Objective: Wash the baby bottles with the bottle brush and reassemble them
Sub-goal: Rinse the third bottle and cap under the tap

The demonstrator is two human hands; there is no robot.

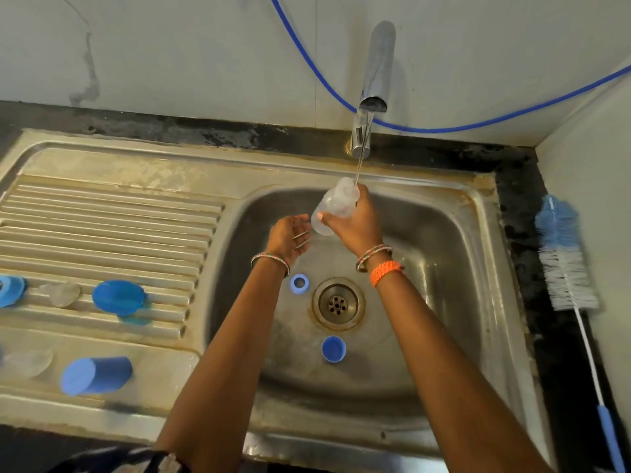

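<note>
My right hand (355, 221) grips a clear baby bottle (333, 208), tilted under a thin stream of water from the tap (374, 83). My left hand (288, 237) is open just left of the bottle's base, holding nothing. A blue screw ring (299, 283) and a blue cap (333, 348) lie in the sink basin (444, 254) near the drain (338, 303). The bottle brush (566, 261), blue and white bristles with a white stem and blue handle, lies on the dark counter to the right.
On the ribbed drainboard (102, 216) at the left lie a blue lid (117, 297), a blue cup-shaped cap (96, 375), a blue ring (10, 290), a clear teat (61, 293) and another clear part (29, 361). A blue hose (444, 129) hangs along the wall.
</note>
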